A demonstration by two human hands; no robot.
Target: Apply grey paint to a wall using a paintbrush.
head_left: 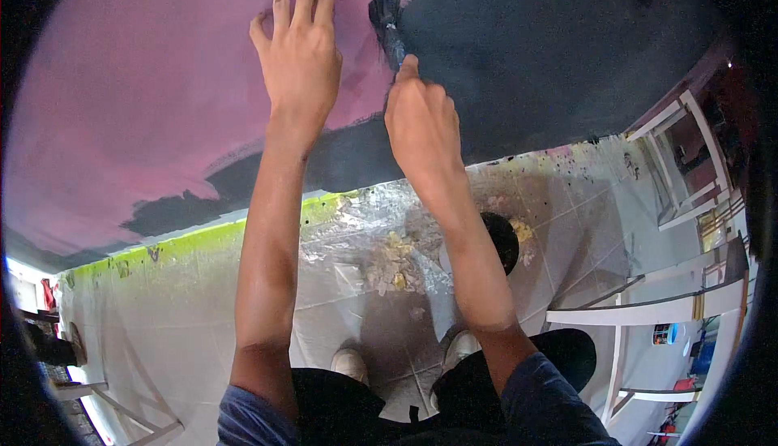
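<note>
Roughly half covered, as far as can be judged: dark charcoal-black wet paint coat [567,49] spread over the right side of the flat pink-mauve wall [138,97] and along a ragged band at its foot; upper left still bare pink, with an uneven edge running between the hands; lime-green strip at the wall's base [186,243] left unpainted.

Left hand [300,57] pressed flat against the pink surface, fingers stretched upward and close together, thumb splayed out, holding nothing; forearm straight up from the lower edge.

Right hand [421,117] curled closed around the handle of a slim paint-smeared brush [391,32], thumb tip at the handle's lower end, bristles laid on the wall right at the pink-black border; wrist bent slightly, forearm angled in from the lower right.

Below: crinkled clear plastic floor sheet [356,243] spotted with dark drips and yellowish flakes; round black paint pot [504,239] just behind the right forearm; white-framed stepladder [640,312] to the right; pale shoes [352,363] on the tiled floor.
</note>
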